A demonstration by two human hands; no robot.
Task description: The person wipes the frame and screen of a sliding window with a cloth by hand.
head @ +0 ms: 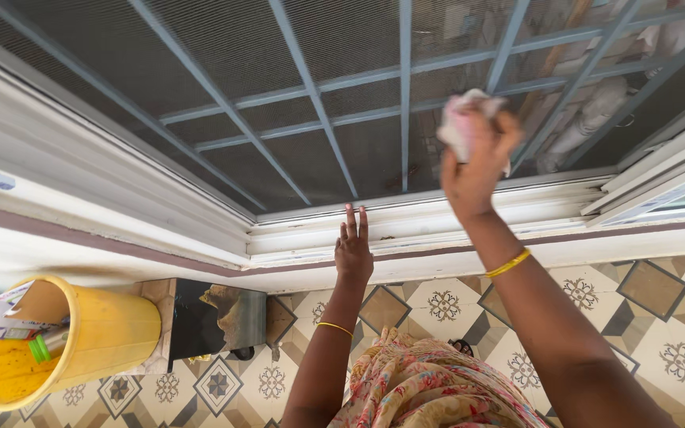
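My right hand (473, 170) has its grip closed tight on a bunched pink-white cloth (460, 123), pressed against the mesh window screen (311, 150) by a grey bar. My left hand (353, 250) lies open and flat, holding nothing, fingers on the white window frame (438, 226). Below left, a yellow bucket (112, 333) sits on the patterned tile floor (660, 317).

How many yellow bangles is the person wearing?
2. One yellow bangle is on the right wrist, below the right hand that grips a pink cloth. The other bangle is on the left forearm, below the left hand pressed on the window frame.
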